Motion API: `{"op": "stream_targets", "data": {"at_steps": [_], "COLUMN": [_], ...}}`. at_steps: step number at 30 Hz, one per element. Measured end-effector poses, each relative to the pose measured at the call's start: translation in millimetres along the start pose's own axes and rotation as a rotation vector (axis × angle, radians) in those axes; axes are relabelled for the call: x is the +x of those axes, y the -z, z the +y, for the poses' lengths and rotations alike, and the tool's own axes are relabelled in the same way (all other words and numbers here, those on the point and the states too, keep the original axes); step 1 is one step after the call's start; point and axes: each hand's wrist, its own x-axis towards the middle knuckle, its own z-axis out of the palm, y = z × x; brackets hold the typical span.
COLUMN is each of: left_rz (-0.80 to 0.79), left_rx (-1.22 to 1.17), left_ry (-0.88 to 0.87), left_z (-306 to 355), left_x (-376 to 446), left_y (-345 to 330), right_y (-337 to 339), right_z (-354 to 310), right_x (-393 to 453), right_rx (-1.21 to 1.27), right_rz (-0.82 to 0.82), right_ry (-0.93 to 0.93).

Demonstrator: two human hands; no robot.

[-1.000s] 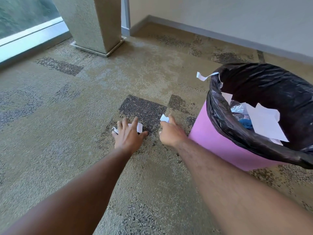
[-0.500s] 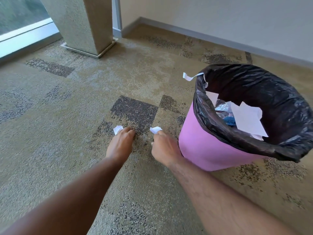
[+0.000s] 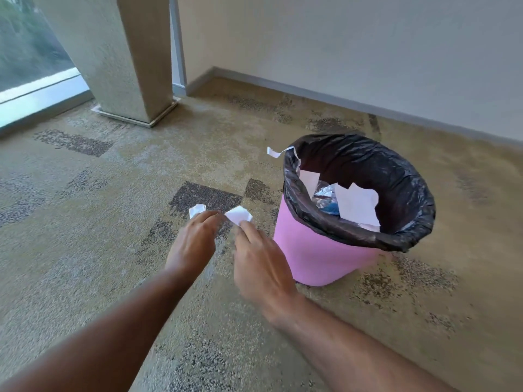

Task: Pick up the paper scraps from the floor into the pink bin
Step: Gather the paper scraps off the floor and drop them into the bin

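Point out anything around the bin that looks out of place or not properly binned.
One thing stands out: a thin white paper strip is caught on the far left rim of the black plastic liner of the pink round bin, hanging outside over the carpet rather than lying inside. The bin itself stands upright.

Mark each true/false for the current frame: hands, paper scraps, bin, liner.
1. Each hand holds a white paper scrap. True: left hand pinches a small scrap, right hand a larger scrap.
2. The pink bin lies tipped on its side. False: it stands upright on the carpet.
3. The bin has a black liner. True.
4. The bin is empty. False: white paper and other waste lie inside.
5. A paper strip hangs at the liner's far-left rim. True.
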Motion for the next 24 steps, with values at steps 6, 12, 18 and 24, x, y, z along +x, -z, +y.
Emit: {"op": "stream_targets", "data": {"at_steps": [6,12,18,24], "left_rz": [0.135,0.324,0.005,-0.254], "left_rx": [-0.17,-0.215,-0.241,-0.044], "left_ry": [-0.1,-0.165,-0.383,-0.449], "left_z": [66.6,132.8,210.8,239.7], "left_x": [40.4,96.2,115.8,110.5], "left_y": [58.2,90.5,88.2,58.8], "right_y": [81.6,162.0,202.2,203.6], "right_z": [-21.1,11.6,73.2,100.7], "right_x": [15.6,14.3,-3.9,-30.3], "right_rx": [-0.045,-0.093,-0.156,-0.042], "right_rz": [0.281,0.403,0.237,0.157], "right_ry": [0.039,-0.072,-0.31,-0.422]}}
